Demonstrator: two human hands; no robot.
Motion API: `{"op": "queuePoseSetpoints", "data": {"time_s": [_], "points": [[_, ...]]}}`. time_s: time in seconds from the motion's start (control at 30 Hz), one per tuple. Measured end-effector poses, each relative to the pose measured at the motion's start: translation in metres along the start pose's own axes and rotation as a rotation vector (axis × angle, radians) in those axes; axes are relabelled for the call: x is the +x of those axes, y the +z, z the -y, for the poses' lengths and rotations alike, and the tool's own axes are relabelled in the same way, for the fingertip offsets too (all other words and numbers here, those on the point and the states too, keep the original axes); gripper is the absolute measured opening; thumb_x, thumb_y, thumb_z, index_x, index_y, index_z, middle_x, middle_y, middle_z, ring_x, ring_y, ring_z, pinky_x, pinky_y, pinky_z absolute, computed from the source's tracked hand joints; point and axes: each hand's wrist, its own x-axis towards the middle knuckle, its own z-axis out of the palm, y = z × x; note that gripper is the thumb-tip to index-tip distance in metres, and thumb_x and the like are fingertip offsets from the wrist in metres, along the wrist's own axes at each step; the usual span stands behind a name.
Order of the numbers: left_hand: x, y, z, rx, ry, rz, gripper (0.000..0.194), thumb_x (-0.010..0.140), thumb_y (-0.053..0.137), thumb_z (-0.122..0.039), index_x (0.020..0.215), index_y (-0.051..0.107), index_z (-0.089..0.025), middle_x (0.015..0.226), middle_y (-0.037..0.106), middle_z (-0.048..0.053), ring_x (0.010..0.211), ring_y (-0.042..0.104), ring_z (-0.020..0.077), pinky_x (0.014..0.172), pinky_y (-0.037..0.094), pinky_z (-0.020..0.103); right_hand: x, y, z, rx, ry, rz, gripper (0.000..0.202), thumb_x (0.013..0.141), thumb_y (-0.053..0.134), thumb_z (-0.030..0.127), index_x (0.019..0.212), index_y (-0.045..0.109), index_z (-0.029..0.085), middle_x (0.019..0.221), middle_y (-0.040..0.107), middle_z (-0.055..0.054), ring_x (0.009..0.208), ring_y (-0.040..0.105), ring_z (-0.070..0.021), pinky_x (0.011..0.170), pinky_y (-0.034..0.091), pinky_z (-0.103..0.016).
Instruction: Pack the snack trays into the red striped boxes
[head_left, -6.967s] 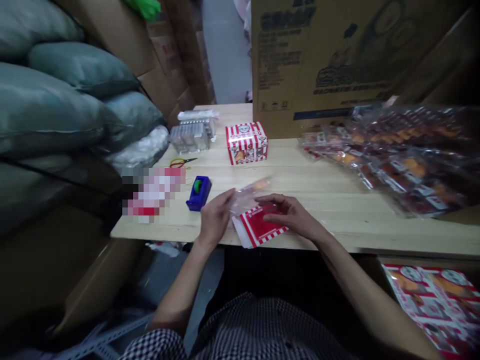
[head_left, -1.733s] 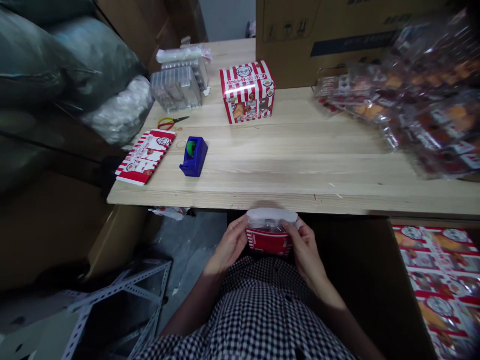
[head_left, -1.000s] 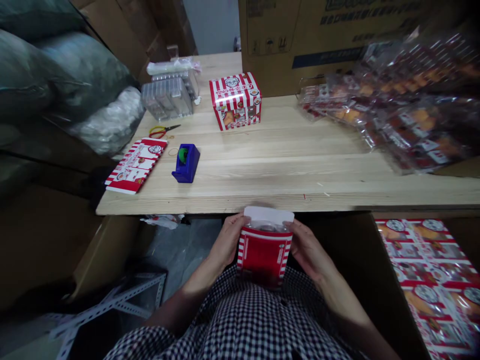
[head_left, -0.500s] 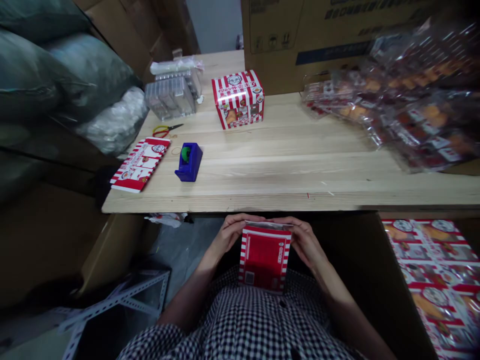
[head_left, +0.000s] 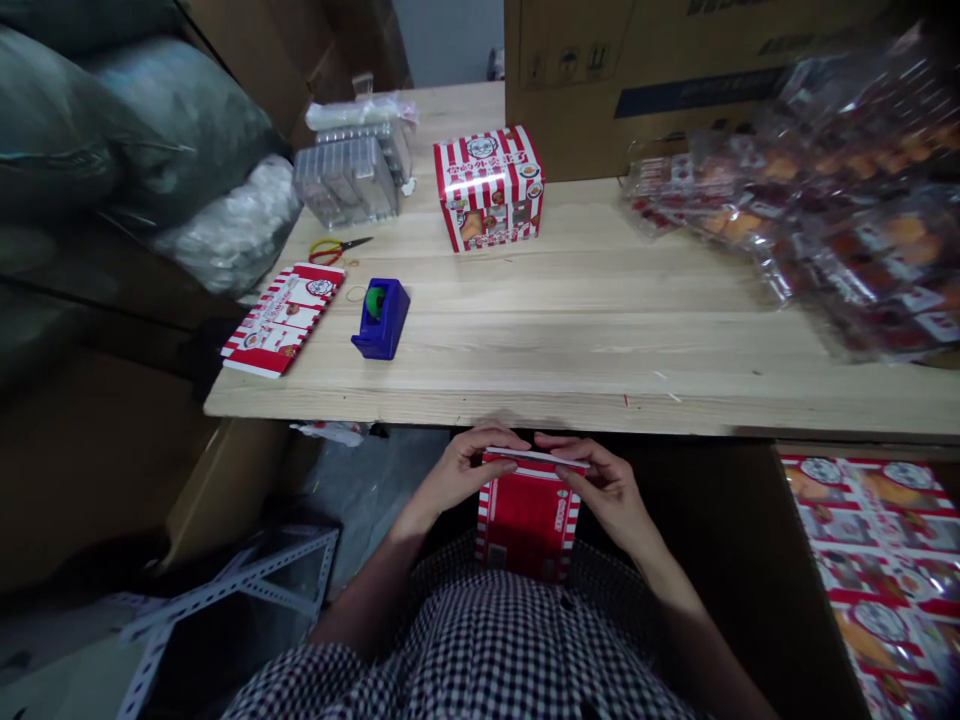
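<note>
Between my hands, a red-and-white striped cardboard box point(head_left: 527, 520) is held against my lap, just below the table's front edge. My left hand point(head_left: 472, 465) pinches the top left edge of it, thumb on the red face and fingers behind. My right hand point(head_left: 604, 482) grips the top right edge the same way. A narrow white-edged flap shows along the box's top, under my fingers. On the table, a blue tape dispenser point(head_left: 382, 320) with a green core stands to the left, near a flat striped carton point(head_left: 285, 320).
An assembled striped box point(head_left: 491, 188) stands at the table's back. Scissors point(head_left: 339, 248) and clear plastic cases point(head_left: 349, 180) lie left. Bagged toy food packs point(head_left: 892, 230) are heaped right, before a large brown carton point(head_left: 570, 110). Filled boxes point(head_left: 885, 560) sit lower right.
My thumbs have moved onto the front face of the box near its top edge, and the top flap now looks flatter. The view has shifted slightly.
</note>
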Motion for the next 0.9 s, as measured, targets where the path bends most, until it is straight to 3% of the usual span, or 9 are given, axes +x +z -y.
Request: {"op": "queuePoseSetpoints", "data": {"time_s": [0.1,0.23,0.37,0.57,0.73,0.9], "points": [[0.003,0.003,0.007,0.016,-0.004,0.028,0.018,0.087,0.069,-0.028,0.1,0.08,-0.025,0.107,0.075,0.01,0.103,0.066,0.0253,0.096,0.047,0.04,0.004,-0.003,-0.008,-0.005,-0.002,0.021,0.015,0.087,0.072,0.039,0.089,0.077,0.025,0.115,0.075,-0.008,0.12,0.064,-0.0274,0.105,0.046,-0.044],[0.003,-0.003,0.008,-0.078,-0.078,0.041,0.021,0.082,0.074,-0.034,0.1,0.08,-0.024,0.112,0.075,0.012,0.109,0.067,0.0286,0.1,0.046,0.043,0.005,-0.011,-0.013,-0.07,0.016,0.039,0.017,0.087,0.072,0.039,0.095,0.078,0.025,0.117,0.074,-0.008,0.114,0.067,-0.0264,0.1,0.049,-0.043],[0.006,-0.014,-0.015,-0.068,-0.125,0.123,0.024,0.086,0.069,-0.04,0.099,0.081,-0.023,0.108,0.077,0.012,0.108,0.069,0.0295,0.099,0.048,0.044,0.009,-0.014,0.005,-0.119,0.006,0.141,0.021,0.09,0.067,0.041,0.099,0.078,0.025,0.117,0.074,-0.008,0.112,0.067,-0.0258,0.099,0.049,-0.044],[0.02,-0.019,-0.042,0.126,-0.106,0.272,0.027,0.083,0.072,-0.028,0.109,0.077,-0.027,0.101,0.079,0.006,0.088,0.073,0.022,0.077,0.055,0.032,0.019,-0.01,0.028,-0.142,0.044,0.209,0.019,0.084,0.074,0.039,0.096,0.078,0.026,0.108,0.076,-0.006,0.102,0.069,-0.0236,0.091,0.053,-0.041],[0.029,-0.013,-0.039,0.06,-0.175,0.219,0.027,0.081,0.074,-0.027,0.107,0.078,-0.024,0.1,0.079,0.008,0.079,0.071,0.021,0.07,0.054,0.03,0.025,-0.012,0.022,-0.043,0.177,0.124,0.028,0.077,0.079,0.042,0.1,0.078,0.025,0.098,0.079,-0.004,0.084,0.072,-0.0212,0.079,0.056,-0.038],[0.026,-0.007,-0.035,0.136,-0.163,0.184,0.024,0.085,0.068,-0.024,0.107,0.078,-0.025,0.099,0.079,0.009,0.079,0.07,0.0201,0.068,0.051,0.029,0.027,-0.014,0.021,-0.015,0.21,0.112,0.025,0.076,0.08,0.041,0.094,0.08,0.024,0.09,0.08,-0.004,0.077,0.072,-0.0191,0.075,0.055,-0.034]]}}
